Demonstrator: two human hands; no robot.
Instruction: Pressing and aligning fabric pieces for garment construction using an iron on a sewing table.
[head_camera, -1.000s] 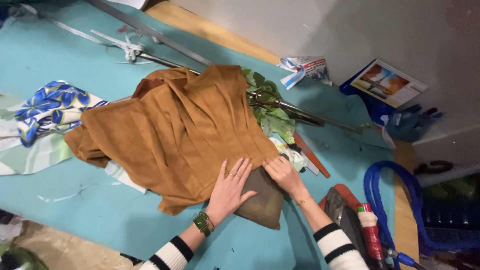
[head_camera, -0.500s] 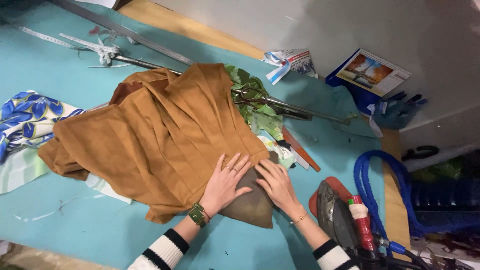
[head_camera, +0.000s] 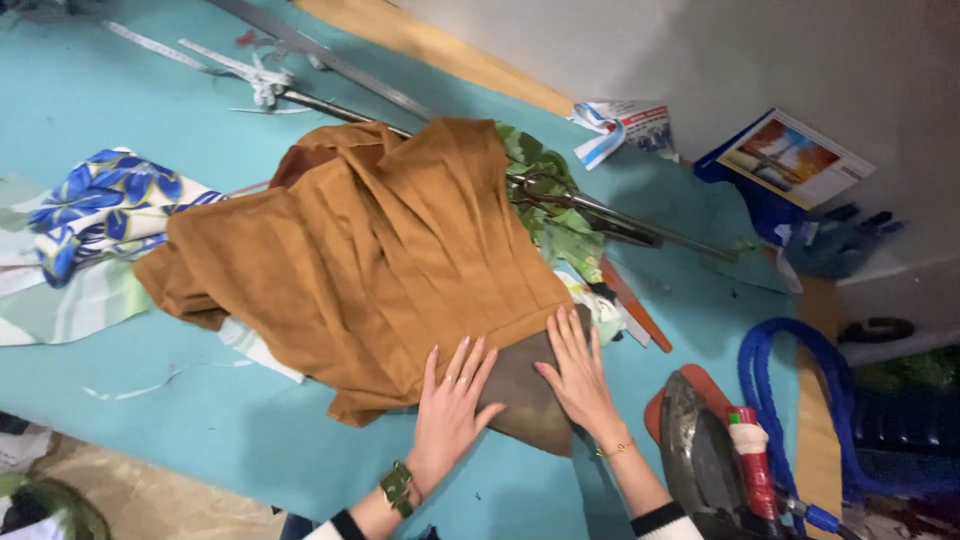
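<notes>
Since a moment ago both hands have crept a little further onto the cloth, and the view has swung so the heap sits more to the middle; otherwise the pile lies much as it did. The left hand (head_camera: 450, 410) lies flat, fingers spread, grasping nothing, pressing the lower edge of the rust-brown pleated garment (head_camera: 370, 260) where it meets a darker brown fabric piece (head_camera: 525, 395). The right hand (head_camera: 578, 378) is likewise open and flat, palm down on that darker piece, with its fingertips touching the hem of the brown garment. The garment is spread in the middle of the turquoise table (head_camera: 150, 400), partly covering a green leaf-print cloth (head_camera: 545, 185) on its far side. To the left lies a blue-and-white floral fabric (head_camera: 100, 205) over a pale striped piece. Large tailor's scissors (head_camera: 590, 210) rest on the green cloth, and a long metal ruler (head_camera: 320, 55) runs along the far edge with a tangle of white tape (head_camera: 262, 82) beside it. Near the right hand stands an old iron (head_camera: 700, 455) with a red handle, beside a coiled blue cord (head_camera: 770, 400). A booklet with an autumn picture (head_camera: 795, 158) lies against the pale wall.
</notes>
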